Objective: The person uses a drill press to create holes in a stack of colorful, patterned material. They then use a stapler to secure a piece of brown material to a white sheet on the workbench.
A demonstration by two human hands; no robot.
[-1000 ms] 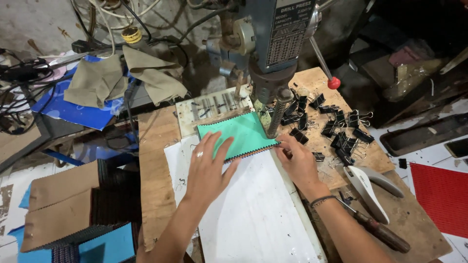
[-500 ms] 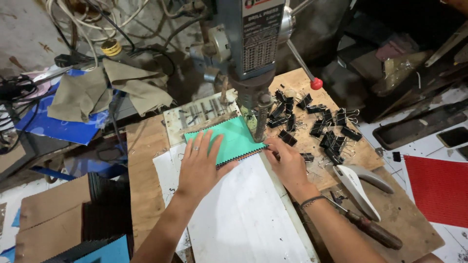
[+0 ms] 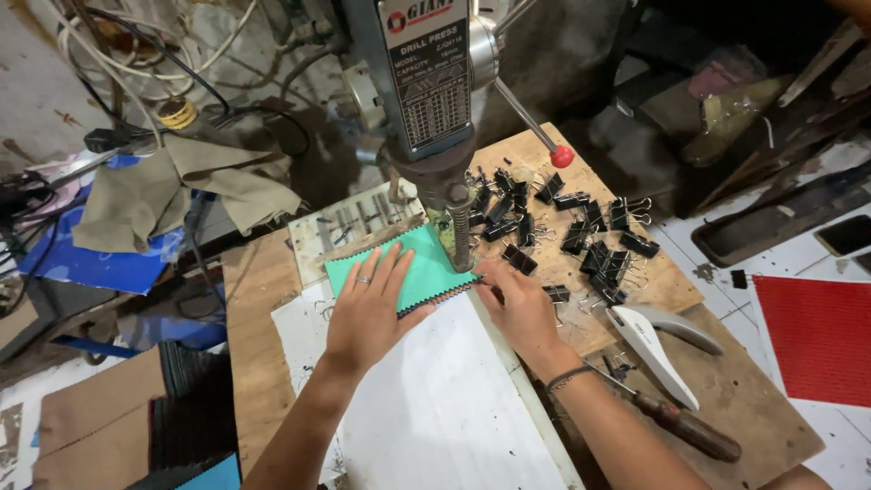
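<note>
A person's left hand (image 3: 370, 308) lies flat, fingers spread, on a green stack of swatches (image 3: 404, 269) with zigzag edges, set on a white sheet (image 3: 435, 408) under the bit of a drill press (image 3: 426, 100). The right hand (image 3: 519, 304) rests open at the stack's right edge, fingertips touching it, gripping nothing. Black binder clips (image 3: 581, 231) are scattered on the wooden desk (image 3: 726, 399) just beside, near a white hand tool (image 3: 658, 340).
</note>
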